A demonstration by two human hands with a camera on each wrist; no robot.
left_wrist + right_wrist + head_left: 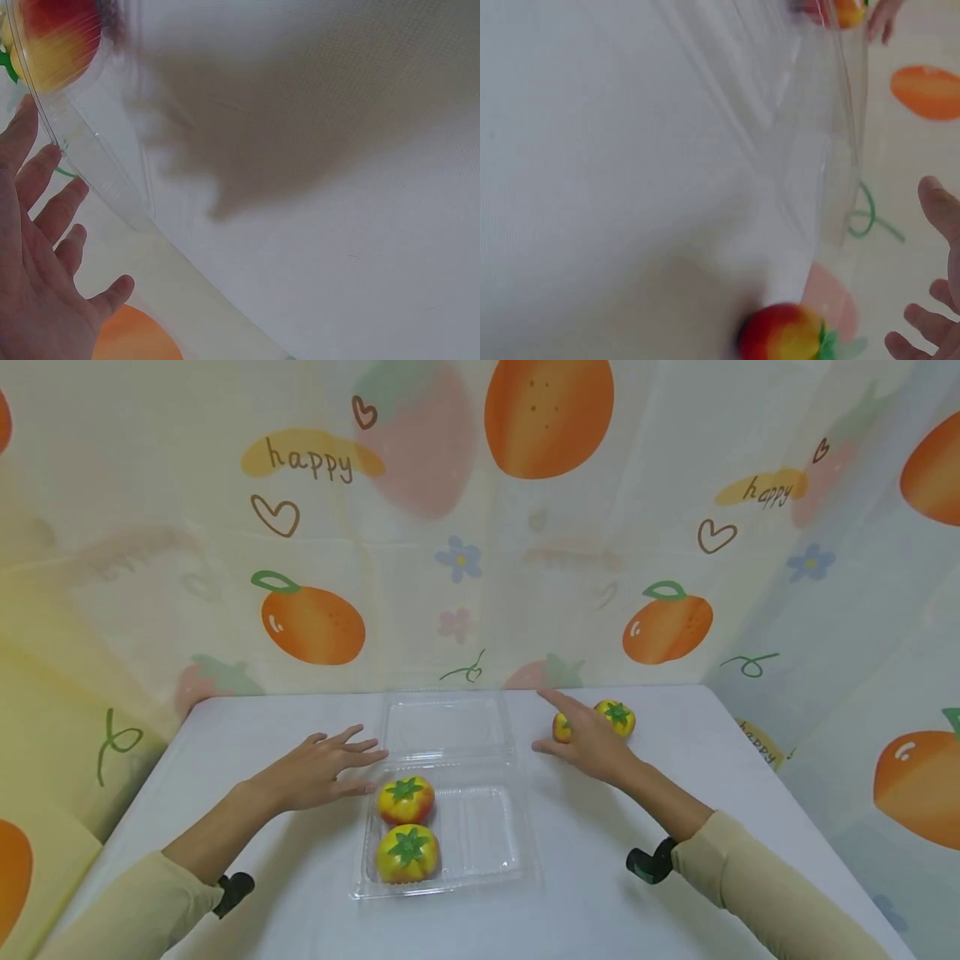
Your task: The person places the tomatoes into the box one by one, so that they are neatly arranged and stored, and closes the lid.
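Note:
A clear plastic clamshell box (480, 835) lies opened out, its lid (446, 727) folded back. Two round yellow-red fruits with green star-shaped tops, a farther one (406, 800) and a nearer one (408, 854), sit in its left half. My left hand (318, 770) hovers at the box's left side, fingers spread and holding nothing. To the right of the lid, my right hand (592, 742) has its thumb apart from its fingers, nothing in its grasp. It partly hides one of two more such fruits; the other (617, 718) shows just behind it.
The white table (262, 893) carries the box in its middle. A cloth (420, 602) printed with oranges, strawberries and "happy" hangs behind the table's back edge. Dark wrist mounts (651, 862) stick out below both sleeves.

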